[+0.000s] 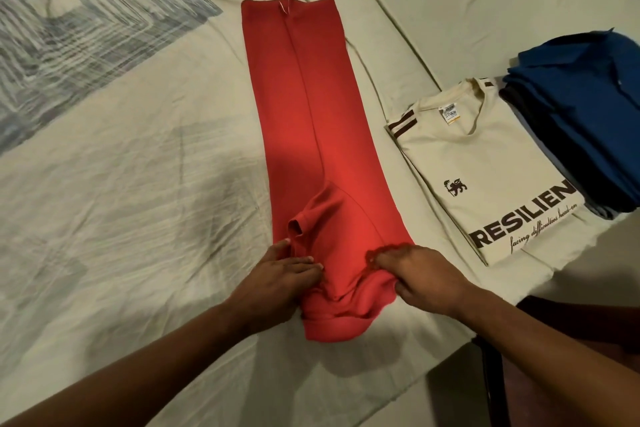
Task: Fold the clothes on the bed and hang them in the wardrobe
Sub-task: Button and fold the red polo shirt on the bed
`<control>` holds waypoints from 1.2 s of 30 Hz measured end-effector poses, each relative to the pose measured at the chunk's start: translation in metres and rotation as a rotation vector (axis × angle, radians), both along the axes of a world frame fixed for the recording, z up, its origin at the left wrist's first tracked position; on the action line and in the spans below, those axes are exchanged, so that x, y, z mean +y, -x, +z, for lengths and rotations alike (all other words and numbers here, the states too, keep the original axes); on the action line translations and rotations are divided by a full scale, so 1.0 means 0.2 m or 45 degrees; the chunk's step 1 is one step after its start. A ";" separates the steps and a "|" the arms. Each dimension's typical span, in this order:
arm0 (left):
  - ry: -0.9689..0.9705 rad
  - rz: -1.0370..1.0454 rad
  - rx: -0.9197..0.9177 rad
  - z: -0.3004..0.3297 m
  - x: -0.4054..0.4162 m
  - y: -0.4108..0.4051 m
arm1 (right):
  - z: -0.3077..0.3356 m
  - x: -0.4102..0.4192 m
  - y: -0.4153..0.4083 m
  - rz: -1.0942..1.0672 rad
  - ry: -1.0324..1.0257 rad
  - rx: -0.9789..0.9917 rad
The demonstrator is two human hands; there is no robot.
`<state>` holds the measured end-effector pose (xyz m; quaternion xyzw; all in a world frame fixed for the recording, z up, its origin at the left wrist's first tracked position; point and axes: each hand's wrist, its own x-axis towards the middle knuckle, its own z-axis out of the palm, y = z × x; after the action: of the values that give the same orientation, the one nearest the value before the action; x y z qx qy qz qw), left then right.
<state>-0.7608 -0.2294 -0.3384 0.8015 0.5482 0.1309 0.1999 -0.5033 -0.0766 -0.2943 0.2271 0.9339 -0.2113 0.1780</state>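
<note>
Head view: red garment folded into a long strip on the bed, both hands at its near end.

Nearest, the left hand (282, 276) lies with straight fingers pressed on the near-left edge of the red garment (313, 135), thumb against a sleeve opening; the right hand (420, 276) curls its fingers and thumb round the bunched near-right edge. The garment runs lengthways away from the person on the pale sheet of the bed (145, 218), a white tag at its far end. Just beside it to the right lies a folded cream T-shirt (485, 170) with dark lettering, its far edge touching a stack of folded blue and dark clothes (581, 114). Far left, a blue-grey patterned cloth (65, 31) on the bed.
</note>
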 end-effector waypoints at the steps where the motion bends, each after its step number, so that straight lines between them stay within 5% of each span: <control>1: 0.005 0.032 -0.039 0.02 0.00 0.01 | 0.03 0.02 0.01 -0.028 0.061 -0.015; 6: 0.245 0.168 -0.540 0.23 0.15 0.13 | 0.26 0.26 0.16 -0.184 0.514 -0.077; 12: 0.594 0.680 -1.271 0.42 0.48 0.39 | 0.51 0.68 0.43 -0.469 0.835 0.107; 18: 0.494 1.060 -1.497 0.49 0.93 0.64 | 0.59 1.14 0.82 -0.621 0.753 0.245; 25: 0.457 1.263 -1.492 0.43 1.47 1.02 | 0.52 1.71 1.33 -0.624 0.630 0.211; 36: 0.514 1.550 -1.534 0.00 2.08 1.48 | 0.01 2.28 1.83 -0.778 0.333 0.288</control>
<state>-1.0563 0.1876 -0.3393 0.1142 0.6944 0.5158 0.4886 -0.8687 0.3797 -0.2931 0.4465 0.8016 -0.3965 0.0294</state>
